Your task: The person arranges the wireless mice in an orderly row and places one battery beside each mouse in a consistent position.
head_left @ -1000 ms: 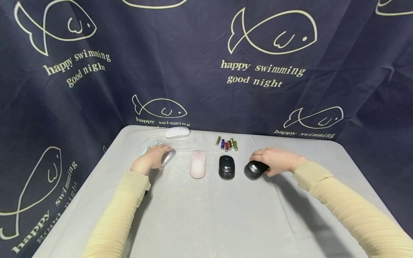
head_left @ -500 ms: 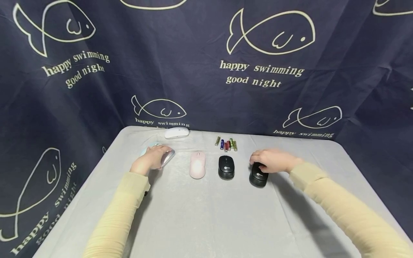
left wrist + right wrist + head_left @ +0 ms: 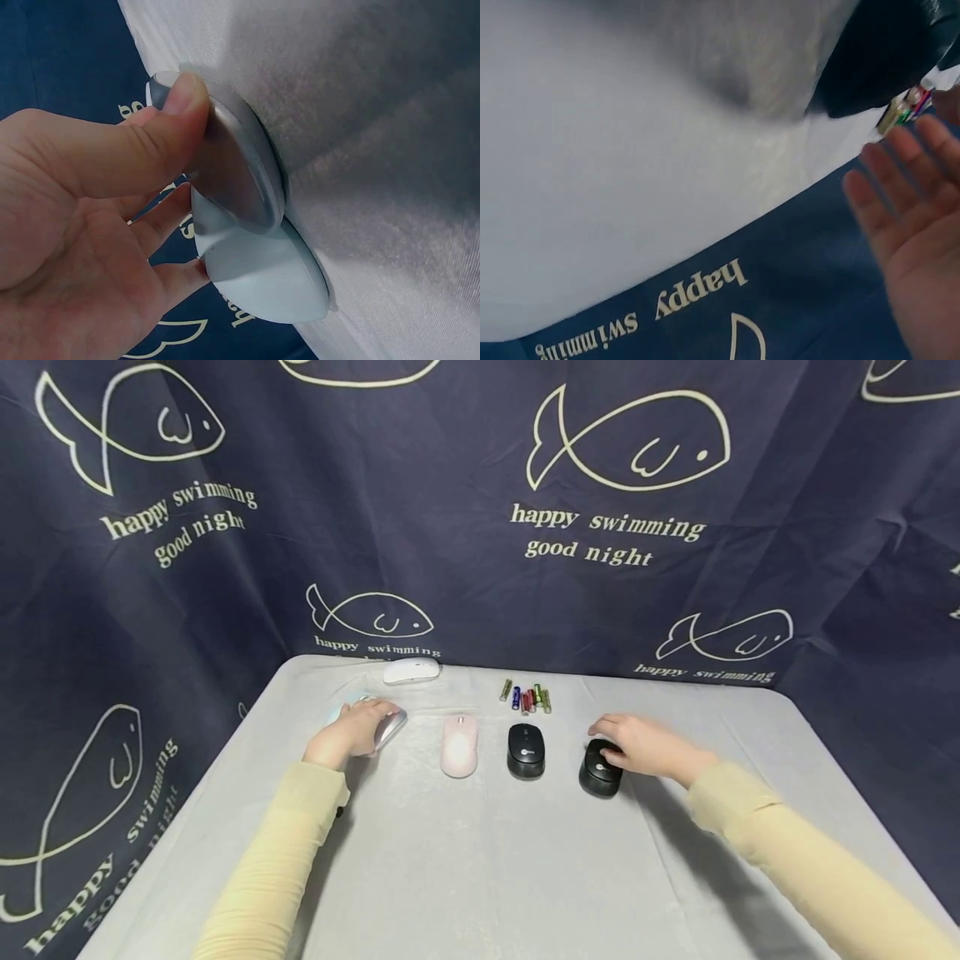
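On the left of the table, my left hand holds a silver-grey mouse, thumb on its near side and fingers on the far side. Beside it, touching, a pale blue mouse lies against my lower fingers. My right hand is at the right-hand black mouse, fingers extended above its far end; the right wrist view shows them apart from the mouse. The thumb's contact there is hard to tell. A second black mouse and a pink mouse stand between my hands.
Several small batteries in red, blue, green and gold lie behind the black mice. A white mouse sits at the table's back left edge. A dark blue curtain with fish drawings hangs behind the grey-covered table.
My right hand has set the right-hand black mouse down, turned straighter and nearer the front, and its fingers have loosened and drawn slightly right. The left hand stays in place.
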Demonstrator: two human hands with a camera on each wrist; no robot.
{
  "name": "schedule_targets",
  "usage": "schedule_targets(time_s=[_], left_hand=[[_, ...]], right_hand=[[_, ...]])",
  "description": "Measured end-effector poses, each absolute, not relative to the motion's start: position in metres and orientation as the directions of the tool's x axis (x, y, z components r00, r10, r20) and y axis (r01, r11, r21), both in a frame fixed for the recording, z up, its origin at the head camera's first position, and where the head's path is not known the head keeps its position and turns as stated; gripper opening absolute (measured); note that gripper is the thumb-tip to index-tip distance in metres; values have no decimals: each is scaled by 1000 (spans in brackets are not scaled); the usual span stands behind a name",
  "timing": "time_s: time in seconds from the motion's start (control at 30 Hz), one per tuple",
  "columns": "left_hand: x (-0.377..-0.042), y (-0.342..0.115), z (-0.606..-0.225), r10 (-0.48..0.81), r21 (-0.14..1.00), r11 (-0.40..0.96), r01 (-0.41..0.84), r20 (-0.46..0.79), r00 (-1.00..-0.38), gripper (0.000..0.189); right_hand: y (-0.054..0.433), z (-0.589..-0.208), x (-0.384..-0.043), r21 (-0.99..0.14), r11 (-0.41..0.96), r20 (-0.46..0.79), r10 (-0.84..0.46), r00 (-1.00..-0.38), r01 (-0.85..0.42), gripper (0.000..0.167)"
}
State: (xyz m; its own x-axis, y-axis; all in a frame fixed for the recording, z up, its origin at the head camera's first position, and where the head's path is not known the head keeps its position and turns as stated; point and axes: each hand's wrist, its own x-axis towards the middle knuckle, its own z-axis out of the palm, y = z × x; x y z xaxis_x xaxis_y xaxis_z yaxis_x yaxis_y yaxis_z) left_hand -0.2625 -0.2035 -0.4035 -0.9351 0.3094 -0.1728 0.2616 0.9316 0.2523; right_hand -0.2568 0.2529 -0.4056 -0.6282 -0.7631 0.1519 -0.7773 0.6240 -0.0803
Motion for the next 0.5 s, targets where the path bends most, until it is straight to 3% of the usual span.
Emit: schedule_targets(time_s=[0.27,0.5], left_hand=[[-261,-203,-404,312,255,930,264,-170,-935,82],[-262,-204,-404,311,249,932,264,-172,-935,82]], right_hand=[[249,-408,-237,-201,772,133,-588,-797,-603,47],[246,-419,-226,-268,806,76,-529,-845,-528,80]])
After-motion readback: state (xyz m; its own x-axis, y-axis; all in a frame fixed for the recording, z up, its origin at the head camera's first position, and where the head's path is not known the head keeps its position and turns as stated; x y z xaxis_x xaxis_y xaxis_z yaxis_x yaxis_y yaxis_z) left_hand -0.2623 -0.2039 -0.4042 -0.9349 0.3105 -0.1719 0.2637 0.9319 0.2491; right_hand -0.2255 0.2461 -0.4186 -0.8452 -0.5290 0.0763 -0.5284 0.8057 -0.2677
